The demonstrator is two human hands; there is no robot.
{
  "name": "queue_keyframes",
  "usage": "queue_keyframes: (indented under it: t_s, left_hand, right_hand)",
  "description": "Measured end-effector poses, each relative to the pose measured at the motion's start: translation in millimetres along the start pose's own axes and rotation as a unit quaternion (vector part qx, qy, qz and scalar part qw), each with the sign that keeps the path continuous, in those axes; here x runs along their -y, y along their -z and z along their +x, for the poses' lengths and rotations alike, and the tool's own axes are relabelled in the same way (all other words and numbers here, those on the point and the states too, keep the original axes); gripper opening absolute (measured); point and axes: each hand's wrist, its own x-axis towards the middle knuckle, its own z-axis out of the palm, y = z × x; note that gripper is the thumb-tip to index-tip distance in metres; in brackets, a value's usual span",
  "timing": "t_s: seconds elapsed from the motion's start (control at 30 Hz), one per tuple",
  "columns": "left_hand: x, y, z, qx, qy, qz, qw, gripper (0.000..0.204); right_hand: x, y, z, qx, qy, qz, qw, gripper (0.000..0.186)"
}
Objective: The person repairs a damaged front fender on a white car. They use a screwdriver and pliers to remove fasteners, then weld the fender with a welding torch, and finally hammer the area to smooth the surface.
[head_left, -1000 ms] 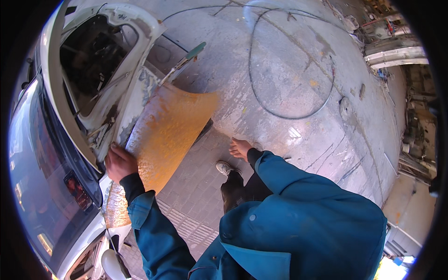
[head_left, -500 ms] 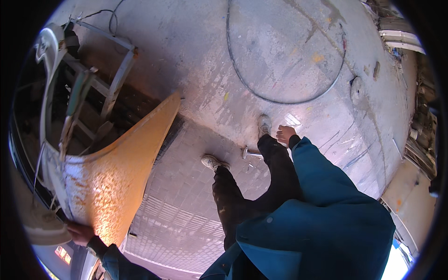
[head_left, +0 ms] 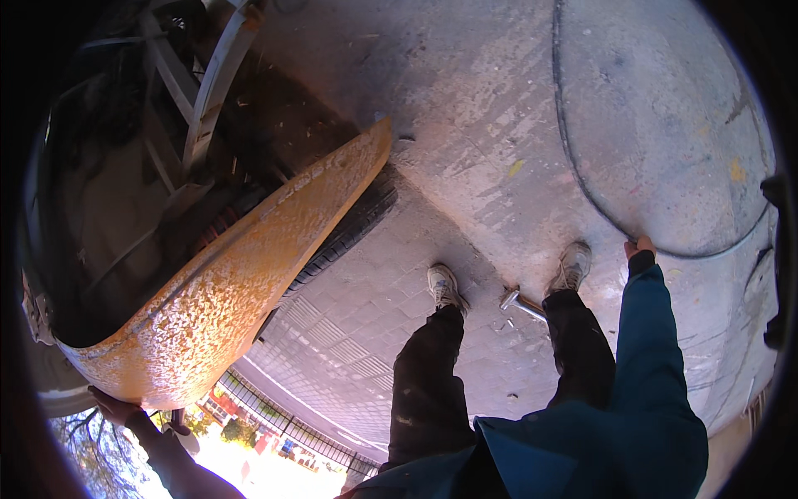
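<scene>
I count one rusty fender (head_left: 208, 333), left hand (head_left: 115, 407) touching its edge; one hose (head_left: 561, 108), right hand (head_left: 640, 246) at it; one hammer (head_left: 525, 307); two shoes (head_left: 445, 284). I cannot discern either grip.

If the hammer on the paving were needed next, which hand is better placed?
Probably the right hand: it appears to hold nothing and shows nearer the hammer, while the left hand is at the edge of the orange panel.
</scene>
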Motion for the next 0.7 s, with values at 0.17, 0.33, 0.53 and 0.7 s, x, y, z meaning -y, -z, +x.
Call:
queue_keyframes:
  t_s: [0.17, 0.33, 0.53, 0.7]
  left_hand:
    - [18, 0, -2, 0.028, -0.026, -0.011, 0.999, 0.065]
    - [-1, -22, -43, 0.06, -0.139, 0.029, 0.988, 0.044]
    - [-58, -30, -81, 0.094, -0.098, -0.031, 0.99, 0.039]
    - [-80, -26, -74, 0.086, -0.174, -0.045, 0.98, 0.029]
  right_hand:
    - [-4, 42, -81, 0.135, 0.059, 0.154, 0.977, 0.014]
    - [21, 137, -233, 0.205, 0.174, 0.24, 0.933, 0.041]
    - [150, 257, -488, 0.284, 0.294, 0.316, 0.856, 0.041]
    - [242, 325, -720, 0.221, 0.434, 0.289, 0.824, 0.041]
